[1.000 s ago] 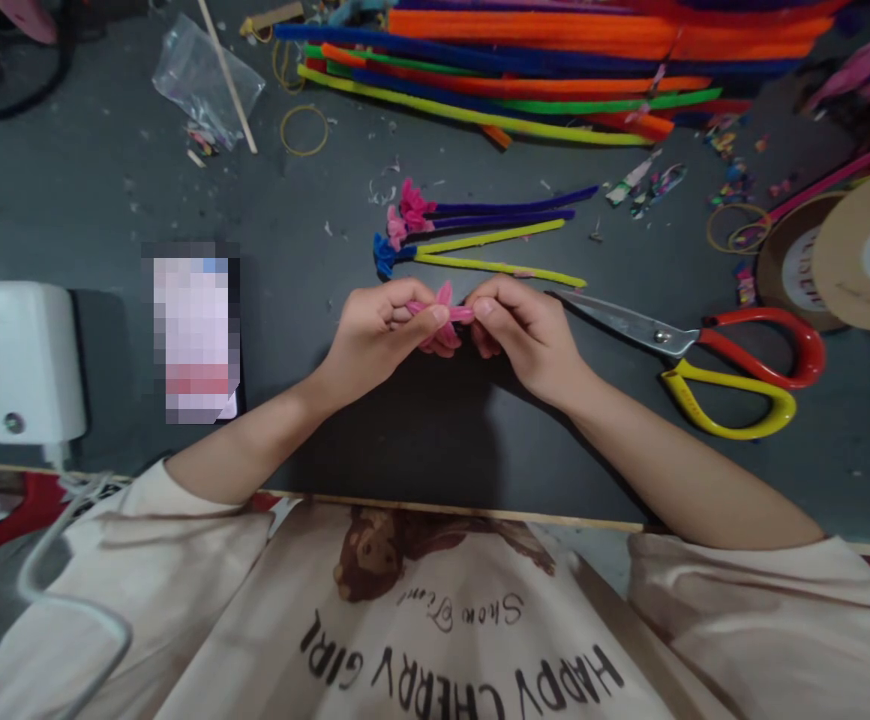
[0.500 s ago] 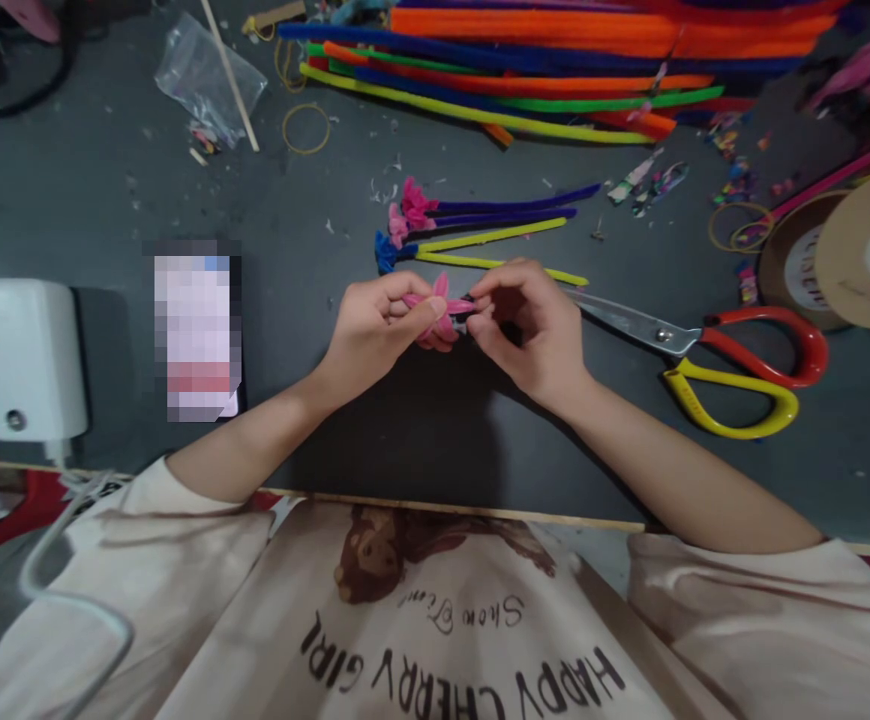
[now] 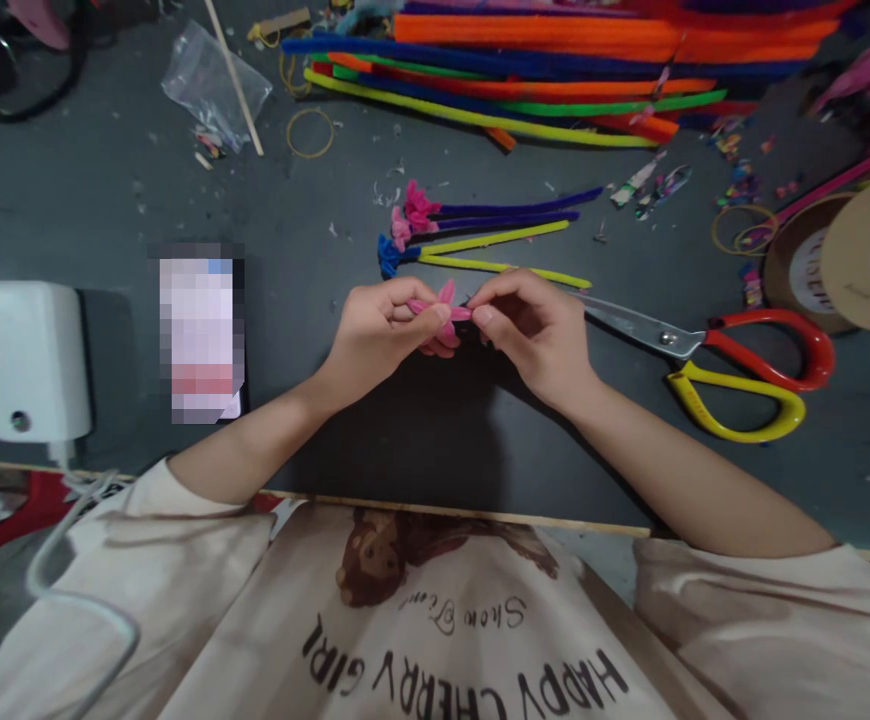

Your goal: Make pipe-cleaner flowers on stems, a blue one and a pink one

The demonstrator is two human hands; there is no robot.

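Observation:
A pink flower shape [image 3: 446, 312] with several looped petals is pinched between the thumb and fingers of my left hand [image 3: 386, 330]. My right hand [image 3: 536, 330] has its thumb and index finger closed on the tip of the petal that points right. Just beyond my hands lie small finished-looking flowers: a dark pink one [image 3: 420, 207] and a lighter pink one on purple stems, and a blue one [image 3: 388, 255] by yellow stems [image 3: 495, 238]. The underside of the held flower is hidden by my left fingers.
Scissors [image 3: 694, 350] with red and yellow handles lie right of my right hand. Colourful pipe cleaners [image 3: 555, 60] spread across the back. Ribbon rolls [image 3: 866, 250] are at the right. A phone [image 3: 202, 340] and a white power bank [image 3: 31, 360] with a cable lie left.
The fingertips of my right hand have closed onto the right petal's tip, where they were at a dark part beside the flower. The whole view has shifted slightly.

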